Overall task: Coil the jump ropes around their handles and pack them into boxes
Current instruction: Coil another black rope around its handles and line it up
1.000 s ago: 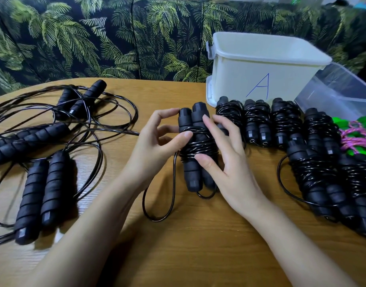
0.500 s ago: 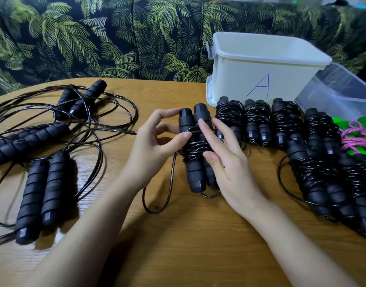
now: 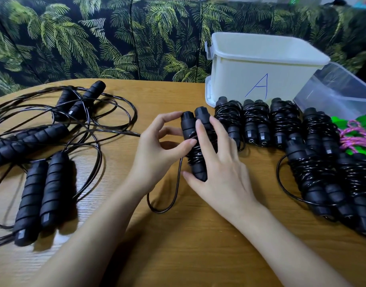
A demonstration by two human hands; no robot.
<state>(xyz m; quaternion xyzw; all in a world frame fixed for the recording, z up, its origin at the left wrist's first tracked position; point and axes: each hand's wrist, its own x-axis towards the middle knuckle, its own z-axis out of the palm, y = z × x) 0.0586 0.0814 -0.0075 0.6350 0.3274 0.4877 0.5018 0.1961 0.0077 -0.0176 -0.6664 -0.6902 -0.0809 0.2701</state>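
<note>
Head view: at left, three loose ropes (image 3: 54, 129) lie tangled and uncoiled on the table (image 3: 198, 245). At centre, the left hand (image 3: 155, 150) pinches a nearly wound bundle (image 3: 195, 146) between thumb and fingers, with a last loop (image 3: 174, 193) of cord trailing free. The right hand (image 3: 221, 168) lays straight fingers across it. To the right, finished bundles (image 3: 281, 125) wait unpacked before box A (image 3: 260, 65) and a clear box (image 3: 339, 88). Coiling looks over half done and packing not begun.
</note>
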